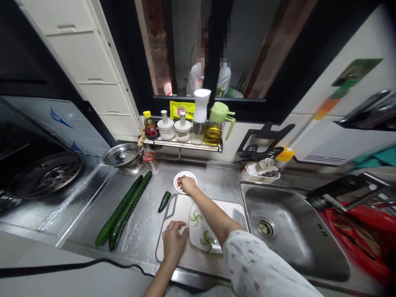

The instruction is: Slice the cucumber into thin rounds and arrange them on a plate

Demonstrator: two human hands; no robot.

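My right hand (188,185) reaches over a small white dish (194,178), its fingers pinched together among small chopped red pieces (179,184). Too little shows to name the red pieces' kind. My left hand (175,241) rests over the cutting board (162,247), fingers curved, thumb apart from the forefinger, nothing seen between them. Beside it on the board lies a white plate (198,244) bearing cucumber slices in pinwheel shapes (207,240); my right forearm hides part of it. A short cucumber piece (164,201) lies left of the board's handle.
Two long cucumbers (123,218) lie on the steel counter at left, near a lidded pot (123,156). A rack behind holds seasoning jars (166,130) and an oil jug (213,133). The sink (291,231) is at right; a black cable (102,260) runs along the front.
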